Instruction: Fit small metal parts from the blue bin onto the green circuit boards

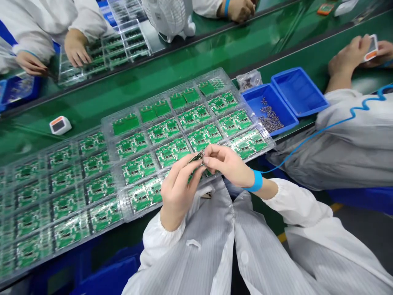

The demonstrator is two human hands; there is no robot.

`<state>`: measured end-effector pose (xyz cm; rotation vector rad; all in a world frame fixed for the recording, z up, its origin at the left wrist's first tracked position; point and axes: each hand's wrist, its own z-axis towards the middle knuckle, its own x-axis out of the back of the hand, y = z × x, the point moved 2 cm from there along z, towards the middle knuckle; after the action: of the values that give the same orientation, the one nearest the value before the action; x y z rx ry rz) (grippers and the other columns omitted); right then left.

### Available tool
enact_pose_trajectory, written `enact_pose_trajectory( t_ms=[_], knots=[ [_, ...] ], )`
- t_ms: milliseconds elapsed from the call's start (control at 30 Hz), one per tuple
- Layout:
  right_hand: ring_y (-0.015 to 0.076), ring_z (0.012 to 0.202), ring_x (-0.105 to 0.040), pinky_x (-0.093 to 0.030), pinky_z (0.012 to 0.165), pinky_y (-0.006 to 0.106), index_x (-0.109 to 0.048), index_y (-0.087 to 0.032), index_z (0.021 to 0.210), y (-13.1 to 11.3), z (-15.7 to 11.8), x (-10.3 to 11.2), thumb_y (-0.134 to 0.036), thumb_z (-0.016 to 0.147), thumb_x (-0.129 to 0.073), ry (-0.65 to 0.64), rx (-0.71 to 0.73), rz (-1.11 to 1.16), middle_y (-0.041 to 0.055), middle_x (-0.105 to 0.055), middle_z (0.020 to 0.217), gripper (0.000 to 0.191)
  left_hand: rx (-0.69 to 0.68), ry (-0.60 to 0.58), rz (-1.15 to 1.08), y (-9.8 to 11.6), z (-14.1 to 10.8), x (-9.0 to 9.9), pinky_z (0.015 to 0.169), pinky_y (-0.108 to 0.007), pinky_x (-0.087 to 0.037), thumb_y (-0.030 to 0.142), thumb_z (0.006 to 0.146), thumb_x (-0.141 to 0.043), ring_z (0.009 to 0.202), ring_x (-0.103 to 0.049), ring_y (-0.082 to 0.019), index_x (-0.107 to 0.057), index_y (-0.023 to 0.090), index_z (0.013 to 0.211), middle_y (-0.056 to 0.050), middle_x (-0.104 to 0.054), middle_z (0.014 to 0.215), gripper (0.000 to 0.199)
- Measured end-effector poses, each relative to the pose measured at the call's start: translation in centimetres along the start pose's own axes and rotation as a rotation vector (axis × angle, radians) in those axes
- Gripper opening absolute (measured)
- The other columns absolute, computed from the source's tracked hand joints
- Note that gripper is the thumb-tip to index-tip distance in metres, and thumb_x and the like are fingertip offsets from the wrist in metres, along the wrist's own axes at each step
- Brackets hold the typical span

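Note:
My left hand (181, 186) grips a small circuit board (196, 157) by its edges, tilted above the near side of a clear plastic tray (125, 196). At the board's right end, the fingertips of my right hand (225, 162) are pinched together. Whatever they hold, if anything, is too small and covered to make out. A blue wrist strap (256, 181) with a coiled cord circles my right wrist. Green circuit boards (204, 136) fill the tray's compartments beneath and beyond my hands.
A second tray of boards (98, 186) adjoins on the left. Behind the right corner stand a blue bin (256, 98) with small metal parts, another blue bin (299, 92) and a plastic bag (249, 80). A co-worker's hands (348, 61) hold a small white device at right; others work across the green conveyor.

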<state>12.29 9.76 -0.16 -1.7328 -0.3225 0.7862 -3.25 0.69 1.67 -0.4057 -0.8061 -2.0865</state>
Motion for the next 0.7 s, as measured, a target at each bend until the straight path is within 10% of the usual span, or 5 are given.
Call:
enact_pose_trajectory(
  t_ms=[167,500,700],
  knots=[
    [0.0111,0.067,-0.054,-0.048,0.064,0.026,-0.064,-0.021,0.091,0.2,-0.2,-0.8,-0.048,0.096,-0.087,0.008,0.113,-0.119,-0.0041,-0.060,0.077,0.036,-0.021,0.040,-0.020,-0.6,-0.6,0.3,0.101,-0.031,-0.072,0.008,0.101,-0.082,0.111,-0.087,-0.021,-0.082,0.022,0.129,-0.009,-0.087,0.128,0.032],
    [0.0146,0.078,-0.064,-0.057,0.071,0.031,-0.080,-0.025,0.107,0.7,-1.6,-1.9,-0.020,0.105,-0.082,0.260,0.808,-0.751,0.0014,-0.069,0.092,0.006,0.424,0.151,-0.284,-1.5,-1.8,-0.2,0.072,-0.025,-0.065,0.031,0.107,-0.080,0.105,-0.084,-0.019,-0.085,0.026,0.105,-0.003,-0.086,0.097,0.008],
    [0.0177,0.074,-0.063,-0.057,0.070,0.038,-0.079,-0.028,0.101,0.8,-1.7,-2.7,-0.027,0.106,-0.077,0.367,0.778,-0.772,0.0030,-0.072,0.091,0.006,0.513,0.206,-0.346,-1.2,-1.7,-0.8,0.089,-0.036,-0.070,0.040,0.108,-0.079,0.106,-0.083,-0.022,-0.085,0.026,0.098,-0.002,-0.084,0.090,0.017]
  ],
)
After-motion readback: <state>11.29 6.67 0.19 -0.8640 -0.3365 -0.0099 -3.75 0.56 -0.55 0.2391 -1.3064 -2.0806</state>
